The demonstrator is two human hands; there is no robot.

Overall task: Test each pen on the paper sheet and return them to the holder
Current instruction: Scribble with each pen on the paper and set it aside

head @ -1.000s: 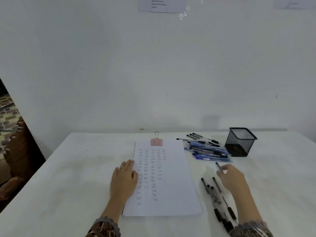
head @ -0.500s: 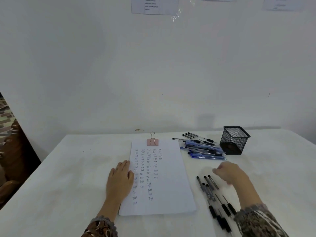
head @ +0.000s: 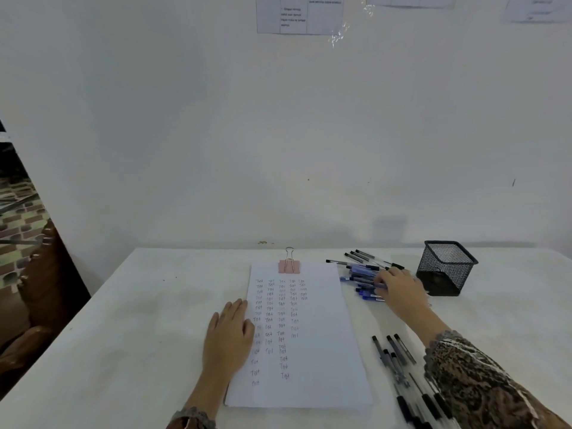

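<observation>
A white paper sheet [head: 312,342] with columns of handwritten test words lies in the middle of the table, held by a pink binder clip [head: 289,265] at its top. My left hand [head: 230,332] rests flat on the sheet's left edge. My right hand [head: 399,289] reaches over a pile of blue and black pens [head: 359,278] lying right of the sheet, fingers on the pens; whether it grips one is hidden. A black mesh pen holder [head: 445,267] stands just right of that hand. Several black pens [head: 399,363] lie at the near right, partly under my sleeve.
The white table [head: 139,335] meets a white wall at the back, where printed notices [head: 298,13] hang. Dark wooden furniture [head: 40,289] stands beyond the table's left edge.
My right hand has moved from the near black pens up and away to the pile of pens beside the holder. My left hand has stayed on the sheet.
</observation>
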